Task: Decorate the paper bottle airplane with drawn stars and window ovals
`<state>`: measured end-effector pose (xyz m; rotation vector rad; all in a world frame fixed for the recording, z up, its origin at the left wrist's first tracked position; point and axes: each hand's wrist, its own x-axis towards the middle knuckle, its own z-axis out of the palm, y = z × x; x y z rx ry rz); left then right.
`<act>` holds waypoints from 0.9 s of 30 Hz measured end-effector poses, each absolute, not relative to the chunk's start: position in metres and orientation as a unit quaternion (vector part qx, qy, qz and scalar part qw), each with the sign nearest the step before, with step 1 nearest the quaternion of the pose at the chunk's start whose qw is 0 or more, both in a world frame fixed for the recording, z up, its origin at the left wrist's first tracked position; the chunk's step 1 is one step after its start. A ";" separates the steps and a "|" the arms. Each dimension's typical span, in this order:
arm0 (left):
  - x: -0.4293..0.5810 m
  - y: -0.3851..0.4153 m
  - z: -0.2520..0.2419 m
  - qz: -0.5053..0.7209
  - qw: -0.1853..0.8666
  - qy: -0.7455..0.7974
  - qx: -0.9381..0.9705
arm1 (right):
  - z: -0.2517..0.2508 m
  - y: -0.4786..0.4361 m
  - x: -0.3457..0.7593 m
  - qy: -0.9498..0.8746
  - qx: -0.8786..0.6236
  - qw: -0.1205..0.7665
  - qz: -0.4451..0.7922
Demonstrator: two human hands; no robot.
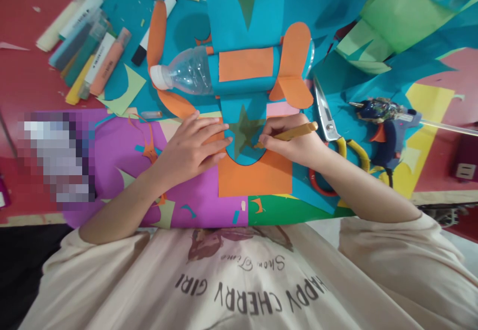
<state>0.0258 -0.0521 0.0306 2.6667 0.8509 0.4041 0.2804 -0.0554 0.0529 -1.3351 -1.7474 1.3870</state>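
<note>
A plastic bottle [186, 73] wrapped in blue and orange paper lies across the middle like a plane body, with an orange tail fin [295, 56]. A blue paper wing [244, 133] bearing a green star reaches toward me over an orange sheet [257, 175]. My left hand [190, 146] lies flat with fingers stretched out on the wing's left edge and the orange sheet. My right hand [289, 143] is closed round a tan pencil [295, 132], its tip touching the wing's right edge beside the star.
Several highlighters and markers [85, 41] lie at the back left. Yellow-handled scissors [336, 136] and a blue glue gun [388, 121] rest to the right. Purple [201, 205], green and blue paper sheets and scraps cover the red surface. A blurred patch sits at left.
</note>
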 end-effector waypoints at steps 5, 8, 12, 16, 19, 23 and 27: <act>0.026 -0.052 0.030 0.151 0.146 0.293 0.933 | 0.051 -0.055 0.282 -0.651 -0.504 0.273 0.497; 0.026 -0.052 0.031 0.149 0.151 0.297 0.931 | 0.050 -0.055 0.282 -0.642 -0.502 0.299 0.496; 0.027 -0.052 0.032 0.148 0.172 0.300 0.927 | 0.051 -0.053 0.280 -0.630 -0.507 0.300 0.505; 0.027 -0.052 0.032 0.143 0.185 0.309 0.922 | 0.052 -0.054 0.280 -0.630 -0.515 0.295 0.501; 0.027 -0.051 0.032 0.137 0.181 0.306 0.924 | 0.052 -0.055 0.280 -0.636 -0.509 0.287 0.504; 0.026 -0.051 0.032 0.131 0.166 0.301 0.930 | 0.052 -0.056 0.281 -0.647 -0.502 0.270 0.506; 0.026 -0.051 0.032 0.139 0.164 0.300 0.929 | 0.051 -0.055 0.281 -0.642 -0.505 0.285 0.501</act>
